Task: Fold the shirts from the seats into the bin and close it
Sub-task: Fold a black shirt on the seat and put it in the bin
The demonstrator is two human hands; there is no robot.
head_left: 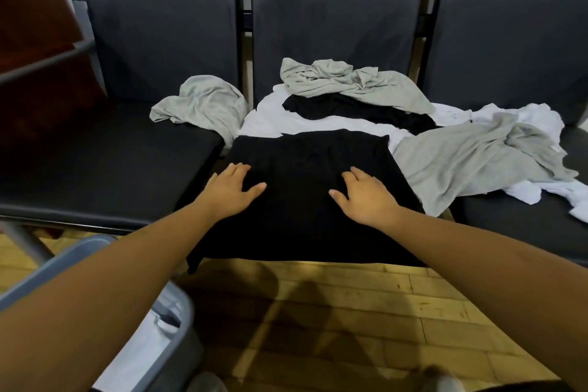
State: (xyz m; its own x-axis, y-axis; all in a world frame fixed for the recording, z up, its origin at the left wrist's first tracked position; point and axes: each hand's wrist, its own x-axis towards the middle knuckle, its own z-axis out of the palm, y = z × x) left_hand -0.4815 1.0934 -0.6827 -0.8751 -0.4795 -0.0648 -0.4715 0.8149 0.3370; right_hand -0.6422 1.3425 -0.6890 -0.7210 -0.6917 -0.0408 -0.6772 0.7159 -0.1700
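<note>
A black shirt (305, 219) lies spread flat over the front of the middle seat, its lower edge hanging over the seat's rim. My left hand (230, 189) rests flat on its left part with fingers spread. My right hand (362, 196) lies flat on its right part, fingers straight. Behind it sit a white shirt (270, 121), another black shirt (356, 110) and crumpled grey shirts (346, 79) (471, 156) (200, 102). The grey bin (178, 325) stands at the lower left, partly hidden by my left forearm, with white fabric inside.
Three dark padded seats (105, 165) stand in a row with metal frames between them. More white cloth (541, 194) trails onto the right seat. A brown chair (38, 51) stands at the far left. Wooden floor (350, 321) lies below.
</note>
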